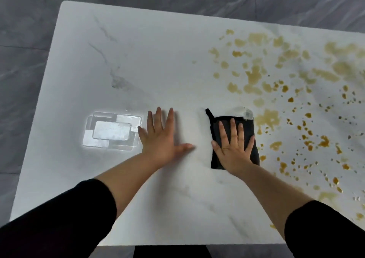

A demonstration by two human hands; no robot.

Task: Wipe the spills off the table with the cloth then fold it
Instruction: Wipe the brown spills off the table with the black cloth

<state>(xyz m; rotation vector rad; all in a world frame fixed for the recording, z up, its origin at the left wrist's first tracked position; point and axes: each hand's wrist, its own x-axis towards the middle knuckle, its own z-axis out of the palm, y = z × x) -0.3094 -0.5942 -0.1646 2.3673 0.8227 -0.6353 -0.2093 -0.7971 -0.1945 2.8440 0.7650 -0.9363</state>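
The 1 black cloth (215,129) lies folded small on the white table (158,60), its long axis running away from the person. The right hand (234,149) presses flat on it, grip released, fingers straight and spread. The left hand (160,137), also released, rests flat on bare table well apart to the left. The brown spills (268,117) all lie to the cloth's right, the nearest patch just beside it, so I judge the right hand should sweep rightward. The spots are too many to count.
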